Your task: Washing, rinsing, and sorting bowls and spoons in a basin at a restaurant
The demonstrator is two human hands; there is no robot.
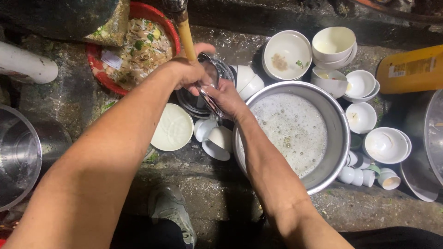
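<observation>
Lid (210, 85), glass and held on edge, sits clasped between both hands under the tap (185, 37): left hand (187, 71) grips its top rim, right hand (228, 97) its lower rim, just beside the soapy pot (339, 133).

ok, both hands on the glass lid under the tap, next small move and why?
Probably turn the glass lid a little between the left hand and right hand, bringing another part of its rim under the tap. Both hands grip it by the edge right below the spout, above a dark pot.
</observation>
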